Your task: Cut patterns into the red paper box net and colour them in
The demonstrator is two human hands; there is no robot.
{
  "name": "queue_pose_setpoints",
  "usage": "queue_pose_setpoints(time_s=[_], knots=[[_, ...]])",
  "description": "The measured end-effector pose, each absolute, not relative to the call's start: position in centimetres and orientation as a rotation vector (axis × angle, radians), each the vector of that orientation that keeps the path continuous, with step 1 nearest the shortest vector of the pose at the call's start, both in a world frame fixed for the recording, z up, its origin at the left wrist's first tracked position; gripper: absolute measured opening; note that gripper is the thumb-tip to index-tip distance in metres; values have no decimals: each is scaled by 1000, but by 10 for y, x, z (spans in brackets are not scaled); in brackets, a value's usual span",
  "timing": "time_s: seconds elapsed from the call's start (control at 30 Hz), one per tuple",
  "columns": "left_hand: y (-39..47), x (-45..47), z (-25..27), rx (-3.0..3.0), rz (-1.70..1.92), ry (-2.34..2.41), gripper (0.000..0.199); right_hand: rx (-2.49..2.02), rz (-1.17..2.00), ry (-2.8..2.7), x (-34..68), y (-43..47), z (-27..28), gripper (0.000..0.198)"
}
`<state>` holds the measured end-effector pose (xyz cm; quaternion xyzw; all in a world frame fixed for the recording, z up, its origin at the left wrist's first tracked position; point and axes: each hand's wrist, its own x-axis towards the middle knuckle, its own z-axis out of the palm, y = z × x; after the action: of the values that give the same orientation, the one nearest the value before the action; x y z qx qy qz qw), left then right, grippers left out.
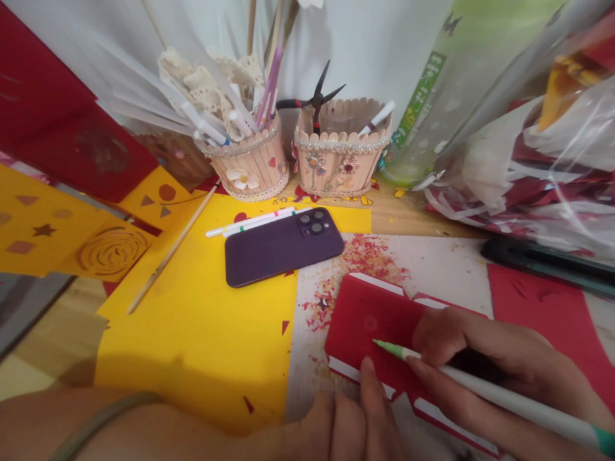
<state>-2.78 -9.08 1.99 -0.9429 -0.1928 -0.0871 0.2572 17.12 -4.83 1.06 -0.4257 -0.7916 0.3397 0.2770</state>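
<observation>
My right hand is closed round a marker with a white barrel and a light green tip. That tip is at the middle of a folded piece of red paper with white strips along its edges. From below, my left hand holds the paper down; the index finger lies over its lower edge and the other fingers are curled. Red and gold flecks and a small dark star lie just beyond the paper on a pale mat.
A dark purple phone lies partly on a yellow sheet, with white pens behind it and a wooden stick to its left. Two craft-stick holders stand behind. Plastic-wrapped material and a black object are at right.
</observation>
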Motion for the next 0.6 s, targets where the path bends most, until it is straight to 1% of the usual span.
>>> queue_pose_setpoints(time_s=[0.23, 0.47, 0.6], knots=[[-91, -28, 22, -2567, -212, -501, 19, -1143, 901, -2127, 173, -49, 11, 15], [-90, -29, 21, -2573, -217, -491, 20, -1109, 968, -2128, 173, -50, 9, 17], [-91, -28, 22, -2572, -225, -525, 21, -1194, 1002, -2000, 168, -50, 13, 16]])
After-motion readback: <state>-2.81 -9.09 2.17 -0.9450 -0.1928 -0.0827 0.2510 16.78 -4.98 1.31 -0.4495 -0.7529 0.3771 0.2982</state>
